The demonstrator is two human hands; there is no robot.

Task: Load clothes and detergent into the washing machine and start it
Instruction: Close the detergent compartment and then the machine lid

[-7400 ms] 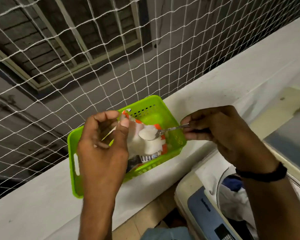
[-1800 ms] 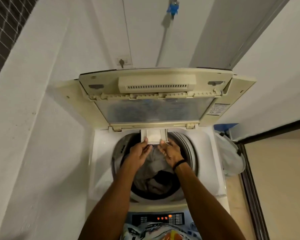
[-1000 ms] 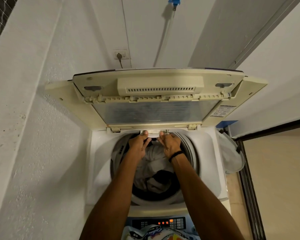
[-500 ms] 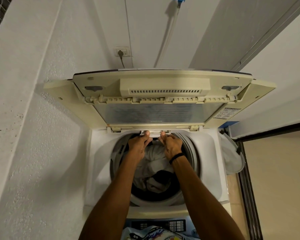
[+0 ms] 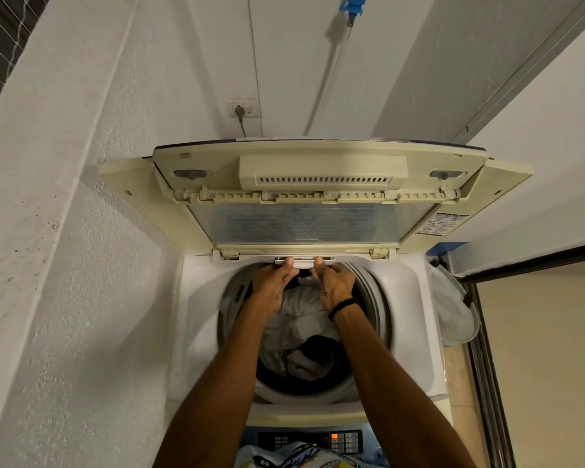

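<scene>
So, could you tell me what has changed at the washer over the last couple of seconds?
The detergent drawer has slid back into its slot at the tub's rear rim; the left hand and right hand followed it, fingertips pressing its front. The lid stays raised and the clothes lie unmoved.

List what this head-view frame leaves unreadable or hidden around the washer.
- Detergent drawer: pushed nearly flush, contents hidden; left hand and right hand cover its front.
- Control panel: cut by the bottom edge and a printed garment; button labels too small.
- Lid sticker: text too small.
- Clothes lower in the drum: hidden by the forearms and the top layer.
</scene>
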